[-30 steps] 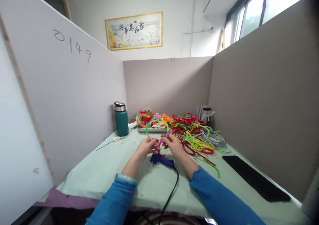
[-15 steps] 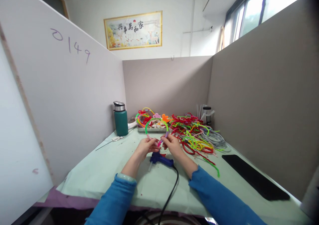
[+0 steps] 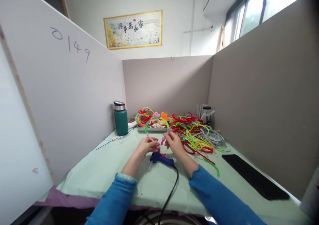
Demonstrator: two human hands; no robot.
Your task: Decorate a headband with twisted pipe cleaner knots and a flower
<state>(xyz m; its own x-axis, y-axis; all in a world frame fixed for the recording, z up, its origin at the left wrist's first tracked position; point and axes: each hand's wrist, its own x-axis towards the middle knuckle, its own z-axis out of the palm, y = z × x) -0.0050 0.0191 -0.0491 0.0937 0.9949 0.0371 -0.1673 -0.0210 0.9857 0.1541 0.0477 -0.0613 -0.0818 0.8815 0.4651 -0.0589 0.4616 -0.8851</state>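
Between my hands is a curved hoop (image 3: 157, 118), like a headband, covered in fuzzy pipe cleaner: green along the top, pale pink, lilac and bright pink toward its ends. My left hand (image 3: 147, 146) pinches the pale pink left end. The right end is gripped by my right hand (image 3: 172, 141), and its bright pink tip pokes out below the fingers. A small gap separates the two ends. Just beneath my hands a blue glue gun (image 3: 160, 159) lies on the table, its nozzle partly hidden by the left fingers and its black cord (image 3: 172, 191) running toward me.
Behind the hoop stands a metal tray (image 3: 156, 130) of small pieces and colourful loops. A heap of pipe cleaners (image 3: 191, 130) spreads to its right. A green bottle (image 3: 121, 120) stands left, and a black flat slab (image 3: 254, 176) lies right. Grey partitions (image 3: 166, 85) enclose the table.
My right hand has moved slightly right and up with its end of the hoop, so the two ends, close together before, are now apart. My left hand has barely moved.
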